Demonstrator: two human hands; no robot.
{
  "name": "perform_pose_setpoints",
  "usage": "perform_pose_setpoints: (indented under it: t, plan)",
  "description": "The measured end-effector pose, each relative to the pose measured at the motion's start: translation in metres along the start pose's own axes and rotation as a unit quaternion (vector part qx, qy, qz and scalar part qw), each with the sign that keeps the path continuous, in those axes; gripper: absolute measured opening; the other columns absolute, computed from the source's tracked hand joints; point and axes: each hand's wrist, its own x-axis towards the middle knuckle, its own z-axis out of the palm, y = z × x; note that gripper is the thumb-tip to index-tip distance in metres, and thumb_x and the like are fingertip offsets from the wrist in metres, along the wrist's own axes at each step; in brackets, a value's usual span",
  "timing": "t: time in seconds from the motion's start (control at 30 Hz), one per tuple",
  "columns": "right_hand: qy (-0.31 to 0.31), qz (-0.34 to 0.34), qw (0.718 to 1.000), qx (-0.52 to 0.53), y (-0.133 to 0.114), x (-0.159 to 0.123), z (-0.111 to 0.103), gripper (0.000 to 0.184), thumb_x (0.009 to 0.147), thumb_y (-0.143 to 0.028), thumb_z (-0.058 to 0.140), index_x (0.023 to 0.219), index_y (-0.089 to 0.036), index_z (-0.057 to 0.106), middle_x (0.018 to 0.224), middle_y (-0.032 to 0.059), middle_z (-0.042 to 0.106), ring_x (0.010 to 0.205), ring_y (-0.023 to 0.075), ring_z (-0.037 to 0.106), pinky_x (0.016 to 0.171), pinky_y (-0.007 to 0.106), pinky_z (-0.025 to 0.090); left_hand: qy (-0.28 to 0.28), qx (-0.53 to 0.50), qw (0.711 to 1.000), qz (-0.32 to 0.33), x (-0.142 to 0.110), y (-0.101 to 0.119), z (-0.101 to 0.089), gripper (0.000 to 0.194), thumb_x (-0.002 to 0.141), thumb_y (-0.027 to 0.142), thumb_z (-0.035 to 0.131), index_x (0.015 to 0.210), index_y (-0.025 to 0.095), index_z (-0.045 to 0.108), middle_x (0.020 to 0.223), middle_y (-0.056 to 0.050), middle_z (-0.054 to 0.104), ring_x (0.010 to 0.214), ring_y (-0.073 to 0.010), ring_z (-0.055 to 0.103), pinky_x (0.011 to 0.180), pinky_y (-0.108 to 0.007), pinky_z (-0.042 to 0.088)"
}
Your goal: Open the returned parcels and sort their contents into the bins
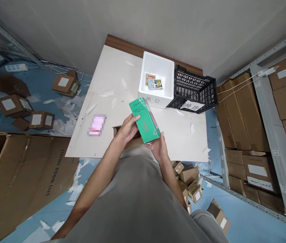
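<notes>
**White table [188,135]: green box [146,126] in our grip**

We hold it over the near edge, apparently a handling step; any move calls for steady support. Left hand [129,129]: fingers curled at its side, thumb on top. Right hand [159,146]: fingers closed round the lower end. Count: box 1, bin [168,72] 1, crate [196,84] 1, packets [155,84] 2.

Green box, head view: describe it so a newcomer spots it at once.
Find the white table, then the white bin at its far side. Just nearer the camera, the left hand and right hand hold the green box. Its green face and pink side set it apart from the white bin and black crate.
</notes>
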Motion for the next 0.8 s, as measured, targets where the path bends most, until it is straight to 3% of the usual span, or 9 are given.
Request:
perform_pose_setpoints:
  t: [0.13, 0.2, 0.27, 0.33, 0.47, 0.53, 0.6, 0.73, 0.8]
  plan:
    - [0.044, -0.116, 0.98, -0.154, -0.003, -0.004, -0.001, 0.124, 0.088, -0.078, 0.087, 0.185, -0.037, 0.022, 0.182, 0.0176, 0.047, 0.148, 0.0324, 0.068, 0.095, 0.042, 0.074, 0.045, 0.036, 0.998, 0.024, -0.002, 0.001, 0.003, 0.081, 0.076, 0.045, 0.1, 0.147, 0.029, 0.064, 0.127, -0.007, 0.082, 0.126, -0.0311, 0.077, 0.107, -0.047, 0.064]
    - [0.062, -0.158, 0.955, -0.242, 0.0, -0.005, -0.003, 0.133, 0.085, -0.069, 0.095, 0.187, -0.036, 0.016, 0.185, 0.0204, 0.039, 0.158, 0.0356, 0.06, 0.105, 0.045, 0.071, 0.05, 0.044, 0.997, 0.028, -0.003, 0.002, 0.004, 0.095, 0.076, 0.041, 0.099, 0.16, 0.034, 0.054, 0.127, -0.005, 0.081, 0.125, -0.0301, 0.077, 0.108, -0.047, 0.064]
    - [0.088, -0.221, 0.911, -0.336, 0.006, -0.005, -0.007, 0.122, 0.088, -0.064, 0.095, 0.184, -0.034, 0.026, 0.189, 0.0213, 0.03, 0.165, 0.0373, 0.051, 0.111, 0.048, 0.069, 0.047, 0.053, 0.997, 0.035, -0.004, 0.004, 0.005, 0.108, 0.078, 0.04, 0.097, 0.172, 0.038, 0.043, 0.128, -0.005, 0.08, 0.124, -0.0296, 0.078, 0.109, -0.05, 0.065]
    - [0.111, -0.298, 0.844, -0.433, 0.012, -0.003, -0.015, 0.105, 0.094, -0.059, 0.091, 0.18, -0.033, 0.035, 0.19, 0.0213, 0.025, 0.169, 0.0371, 0.045, 0.112, 0.05, 0.069, 0.039, 0.074, 0.996, 0.038, -0.005, 0.004, 0.004, 0.118, 0.081, 0.041, 0.095, 0.179, 0.042, 0.031, 0.129, -0.004, 0.078, 0.123, -0.0294, 0.078, 0.109, -0.053, 0.065]
    - [0.098, -0.411, 0.702, -0.573, 0.021, -0.001, -0.037, 0.078, 0.105, -0.043, 0.084, 0.173, -0.037, 0.046, 0.173, 0.0195, 0.051, 0.147, 0.0326, 0.067, 0.105, 0.049, 0.072, 0.032, 0.123, 0.991, 0.045, -0.007, 0.002, 0.004, 0.115, 0.086, 0.048, 0.093, 0.181, 0.043, 0.028, 0.133, -0.006, 0.076, 0.124, -0.0297, 0.077, 0.107, -0.054, 0.067]
    - [0.098, -0.426, 0.678, -0.591, 0.022, -0.003, -0.042, 0.071, 0.105, -0.041, 0.083, 0.169, -0.036, 0.052, 0.159, 0.0181, 0.061, 0.134, 0.0309, 0.074, 0.102, 0.047, 0.072, 0.04, 0.14, 0.987, 0.061, -0.007, 0.002, 0.004, 0.108, 0.085, 0.055, 0.095, 0.176, 0.041, 0.037, 0.138, -0.007, 0.076, 0.125, -0.0302, 0.077, 0.104, -0.051, 0.069]
    - [0.111, -0.402, 0.715, -0.561, 0.021, -0.006, -0.041, 0.07, 0.104, -0.045, 0.084, 0.167, -0.032, 0.056, 0.148, 0.0181, 0.067, 0.125, 0.0308, 0.078, 0.1, 0.047, 0.072, 0.041, 0.154, 0.984, 0.084, -0.006, 0.005, 0.001, 0.095, 0.085, 0.065, 0.095, 0.164, 0.037, 0.051, 0.142, -0.009, 0.076, 0.129, -0.0314, 0.076, 0.104, -0.049, 0.068]
    - [0.124, -0.266, 0.881, -0.37, 0.017, -0.017, -0.03, 0.084, 0.099, -0.062, 0.085, 0.17, -0.028, 0.054, 0.146, 0.0163, 0.072, 0.104, 0.0262, 0.081, 0.091, 0.043, 0.074, 0.039, 0.187, 0.974, 0.121, 0.001, 0.02, -0.008, 0.07, 0.087, 0.084, 0.086, 0.122, 0.025, 0.074, 0.16, -0.014, 0.07, 0.151, -0.0356, 0.064, 0.125, -0.052, 0.055]
    - [0.117, -0.205, 0.931, -0.28, 0.014, -0.023, -0.026, 0.091, 0.096, -0.067, 0.086, 0.172, -0.03, 0.051, 0.146, 0.0135, 0.073, 0.098, 0.0238, 0.082, 0.087, 0.042, 0.075, 0.037, 0.202, 0.971, 0.12, 0.004, 0.028, -0.013, 0.067, 0.086, 0.085, 0.086, 0.102, 0.022, 0.074, 0.172, -0.016, 0.062, 0.159, -0.0377, 0.058, 0.134, -0.053, 0.045]
